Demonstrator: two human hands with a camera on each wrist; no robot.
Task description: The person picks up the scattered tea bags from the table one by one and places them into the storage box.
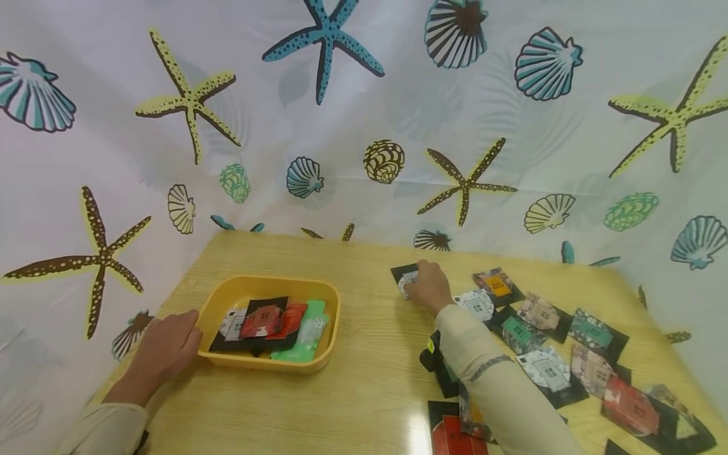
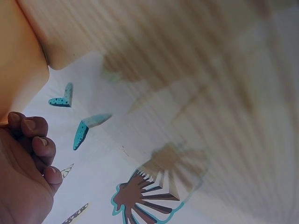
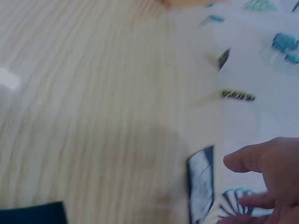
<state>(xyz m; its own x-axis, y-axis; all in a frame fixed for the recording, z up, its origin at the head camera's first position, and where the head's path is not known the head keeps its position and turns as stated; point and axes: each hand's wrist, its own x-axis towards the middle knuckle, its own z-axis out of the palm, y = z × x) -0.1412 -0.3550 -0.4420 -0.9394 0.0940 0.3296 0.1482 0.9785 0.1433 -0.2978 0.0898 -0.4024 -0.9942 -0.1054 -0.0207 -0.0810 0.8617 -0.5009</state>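
My right hand (image 1: 430, 287) reaches over a small black-and-white printed packet (image 1: 400, 274) on the table, covering its right part in the head view. In the right wrist view, thumb and fingers stand apart beside the same packet (image 3: 201, 184), with nothing visible between them. At the left end of a yellow plastic basket (image 1: 273, 365), my left hand (image 1: 167, 344) rests against the outside of the rim. Its fingers are loosely curled in the left wrist view, beside the basket's wall (image 2: 21, 65). Inside the basket lie several packets, including a red one (image 1: 264, 320) and a green one (image 1: 309, 330).
Many more printed packets lie scattered and overlapping on the right of the wooden table (image 1: 364, 392), among them a red one (image 1: 630, 407) and a black-and-orange one (image 1: 498, 286). My right forearm covers some. A shell-and-starfish curtain (image 1: 364, 95) hangs round the table's far edge and sides.
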